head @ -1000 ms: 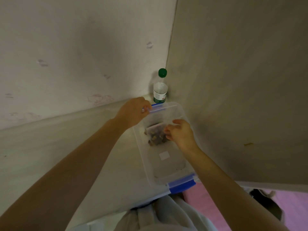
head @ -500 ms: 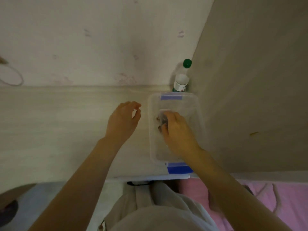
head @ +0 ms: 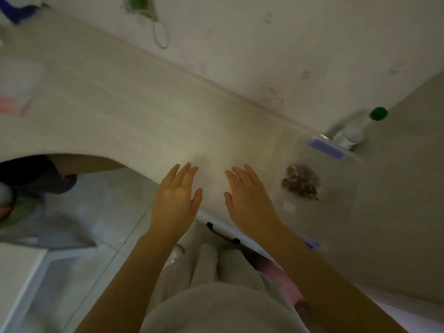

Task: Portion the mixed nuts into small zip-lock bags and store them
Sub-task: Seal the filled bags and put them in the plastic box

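The little bag of mixed nuts [head: 300, 182] sits inside a see-through plastic box [head: 337, 170] with a blue clip [head: 326, 149], over at the right end of the tabletop [head: 144, 121]. The tabletop is pale wood grain with a curved front edge, pushed against a scuffed white wall [head: 264, 44]. A green-capped bottle [head: 352, 135] stands in the corner just behind the box. It's all pretty blurry. The left hand [head: 176, 200] and right hand [head: 247, 198] are flat with fingers straight, holding nothing, near the front edge. Can't tell if they touch it.
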